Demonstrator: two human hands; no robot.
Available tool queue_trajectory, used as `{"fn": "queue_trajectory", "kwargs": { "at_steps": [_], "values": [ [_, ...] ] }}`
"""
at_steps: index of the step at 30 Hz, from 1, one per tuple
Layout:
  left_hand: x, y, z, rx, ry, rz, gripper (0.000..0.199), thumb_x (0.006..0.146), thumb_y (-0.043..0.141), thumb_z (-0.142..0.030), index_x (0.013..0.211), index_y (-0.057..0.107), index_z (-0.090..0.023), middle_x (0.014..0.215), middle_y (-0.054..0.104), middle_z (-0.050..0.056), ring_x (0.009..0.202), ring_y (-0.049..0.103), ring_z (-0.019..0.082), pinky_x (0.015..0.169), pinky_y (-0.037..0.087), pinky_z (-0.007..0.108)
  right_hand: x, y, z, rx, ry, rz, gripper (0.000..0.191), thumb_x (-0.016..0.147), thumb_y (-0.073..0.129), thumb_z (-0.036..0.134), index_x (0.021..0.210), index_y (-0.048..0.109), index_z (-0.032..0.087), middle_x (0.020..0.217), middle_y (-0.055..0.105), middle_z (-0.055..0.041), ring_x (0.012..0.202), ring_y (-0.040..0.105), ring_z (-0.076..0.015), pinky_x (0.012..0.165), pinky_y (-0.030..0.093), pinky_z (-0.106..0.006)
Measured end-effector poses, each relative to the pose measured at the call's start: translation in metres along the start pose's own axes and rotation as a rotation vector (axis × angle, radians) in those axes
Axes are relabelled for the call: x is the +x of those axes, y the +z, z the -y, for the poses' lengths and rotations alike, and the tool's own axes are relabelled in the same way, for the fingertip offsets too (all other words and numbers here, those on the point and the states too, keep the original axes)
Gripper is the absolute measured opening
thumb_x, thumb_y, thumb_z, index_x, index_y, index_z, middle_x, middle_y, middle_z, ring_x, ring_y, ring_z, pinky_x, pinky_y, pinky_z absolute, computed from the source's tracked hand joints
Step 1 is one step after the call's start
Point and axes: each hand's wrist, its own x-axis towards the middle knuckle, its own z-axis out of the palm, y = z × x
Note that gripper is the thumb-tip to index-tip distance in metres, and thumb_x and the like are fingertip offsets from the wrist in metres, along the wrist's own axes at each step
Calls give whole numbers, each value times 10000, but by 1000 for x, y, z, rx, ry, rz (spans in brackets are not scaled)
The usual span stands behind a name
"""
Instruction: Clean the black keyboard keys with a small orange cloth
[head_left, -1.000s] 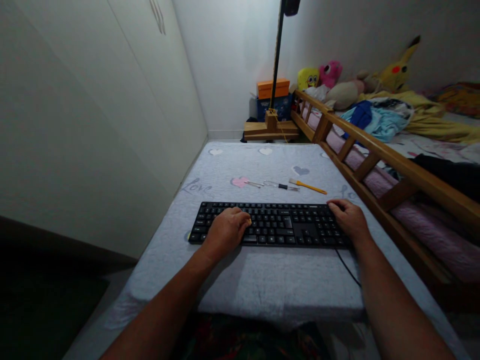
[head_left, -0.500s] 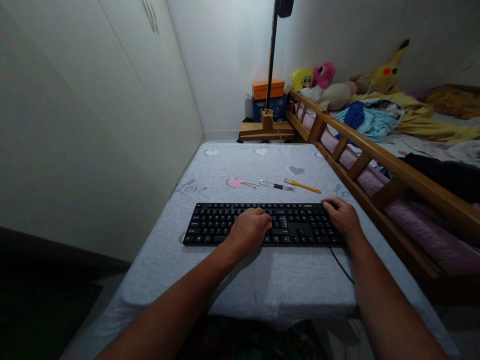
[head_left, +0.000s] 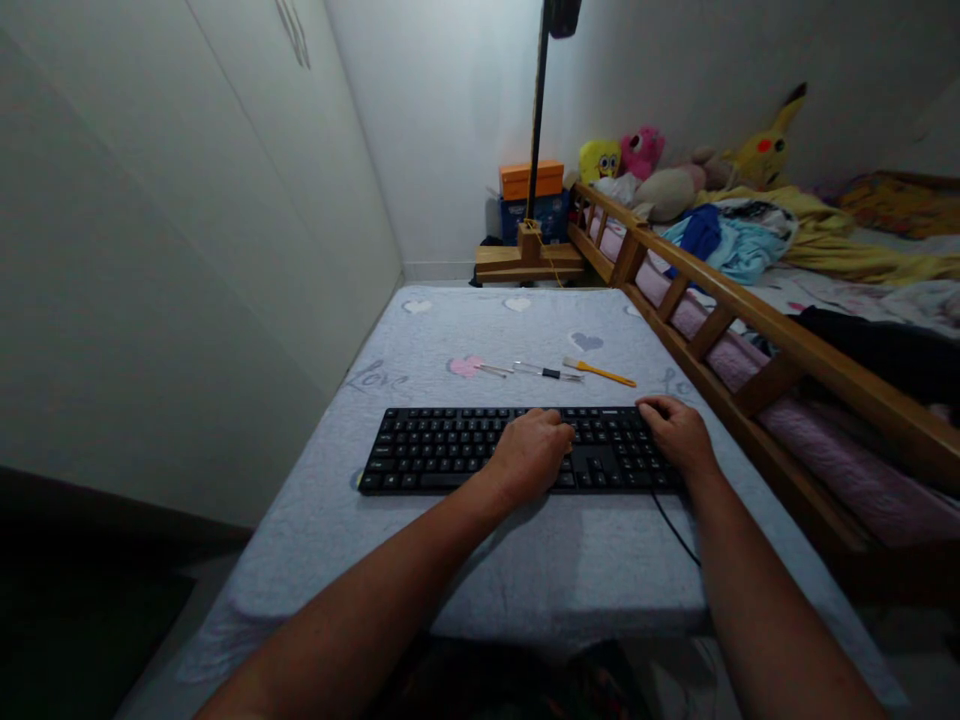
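Pressing lightly and evenly should serve you best: your left hand [head_left: 534, 450] has its fingers curled around a yellowish piece [head_left: 568, 449], mostly hidden, with the keyboard [head_left: 442, 450] right beneath them. Let your right hand [head_left: 679, 436] steady the end under its fingers; whether they grip, I cannot tell.

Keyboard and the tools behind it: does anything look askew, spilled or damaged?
Nothing stands out: the keyboard lies flat, with no visible spill or damage, though partly covered. The yellow-handled brush, black-gripped tool and tweezers-like tool lie behind it, seemingly intact.
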Motion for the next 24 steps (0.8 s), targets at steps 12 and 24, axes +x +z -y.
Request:
{"fn": "queue_trajectory", "kwargs": {
  "at_steps": [12, 24],
  "values": [
    [21, -2, 21, 36, -70, -11, 253, 965, 492, -209, 920, 737, -164, 944, 685, 88, 919, 613, 214, 814, 493, 310, -1, 1, 1, 16, 19, -28, 350, 731, 529, 469, 796, 734, 193, 918, 754, -101, 907, 673, -271, 912, 497, -408],
    [7, -7, 12, -43, -30, 8, 258, 968, 508, -226, 897, 750, -168, 916, 700, 75, 887, 621, 210, 787, 480, 302, -2, 1, 2, 19, 11, -30, 330, 741, 535, 457, 797, 737, 202, 900, 756, -86, 881, 672, -258, 869, 500, -386]
  ]
}}
